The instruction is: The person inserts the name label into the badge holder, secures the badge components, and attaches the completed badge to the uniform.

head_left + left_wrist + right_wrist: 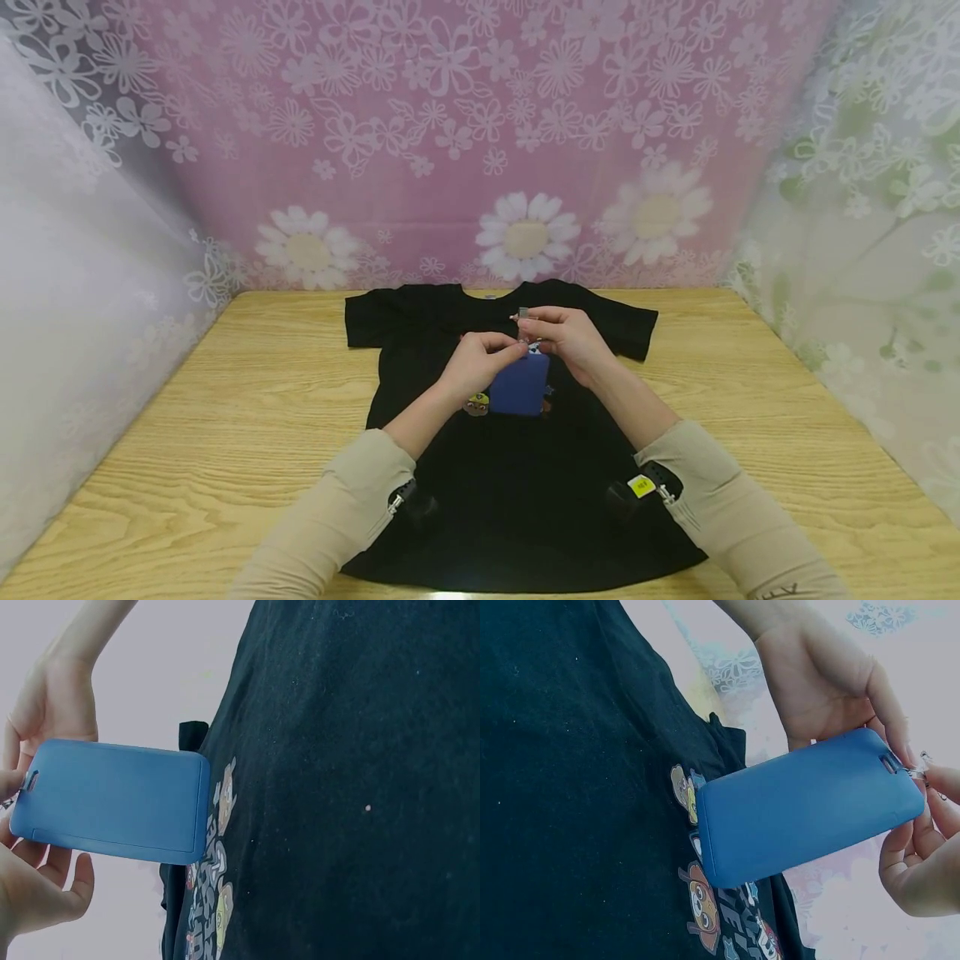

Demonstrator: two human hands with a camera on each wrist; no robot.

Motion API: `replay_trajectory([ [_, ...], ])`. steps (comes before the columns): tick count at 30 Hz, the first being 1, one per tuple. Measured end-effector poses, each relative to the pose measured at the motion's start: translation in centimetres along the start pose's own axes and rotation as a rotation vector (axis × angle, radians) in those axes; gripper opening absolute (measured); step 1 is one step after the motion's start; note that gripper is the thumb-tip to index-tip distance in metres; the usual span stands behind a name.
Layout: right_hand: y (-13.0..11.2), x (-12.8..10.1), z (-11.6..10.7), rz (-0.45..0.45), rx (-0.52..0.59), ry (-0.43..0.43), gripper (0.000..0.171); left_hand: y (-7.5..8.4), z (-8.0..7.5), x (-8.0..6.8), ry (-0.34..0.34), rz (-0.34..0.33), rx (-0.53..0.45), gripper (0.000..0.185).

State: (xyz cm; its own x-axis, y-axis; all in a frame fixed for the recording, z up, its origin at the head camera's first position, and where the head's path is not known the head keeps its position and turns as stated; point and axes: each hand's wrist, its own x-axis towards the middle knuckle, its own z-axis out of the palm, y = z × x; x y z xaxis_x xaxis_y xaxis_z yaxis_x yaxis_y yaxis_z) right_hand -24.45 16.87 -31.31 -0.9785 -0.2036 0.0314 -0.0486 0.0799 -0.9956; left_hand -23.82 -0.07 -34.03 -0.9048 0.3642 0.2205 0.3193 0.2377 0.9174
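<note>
A light wooden table [750, 400] carries a black T-shirt [517, 500] spread flat.

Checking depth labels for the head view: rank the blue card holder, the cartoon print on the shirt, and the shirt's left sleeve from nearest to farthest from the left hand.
From the left hand:
1. Blue card holder: pinched at its top end by the fingers, hanging just right of the hand.
2. Cartoon print: on the shirt front, just below the hand.
3. Left sleeve: spread out towards the table's far left, clearly farthest.
</note>
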Motion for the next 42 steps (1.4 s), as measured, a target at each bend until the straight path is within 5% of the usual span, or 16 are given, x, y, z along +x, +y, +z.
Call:
replay_trajectory([
  [28,0.1,0.1,-0.1,0.02,-0.002,0.004,0.034,0.0,0.8,-0.1,0.116,-0.023,-0.051,0.023],
  [42,0.2,0.0,-0.2,0.024,0.022,0.005,0.029,0.0,1.3,-0.2,0.16,0.042,-0.024,0.02],
])
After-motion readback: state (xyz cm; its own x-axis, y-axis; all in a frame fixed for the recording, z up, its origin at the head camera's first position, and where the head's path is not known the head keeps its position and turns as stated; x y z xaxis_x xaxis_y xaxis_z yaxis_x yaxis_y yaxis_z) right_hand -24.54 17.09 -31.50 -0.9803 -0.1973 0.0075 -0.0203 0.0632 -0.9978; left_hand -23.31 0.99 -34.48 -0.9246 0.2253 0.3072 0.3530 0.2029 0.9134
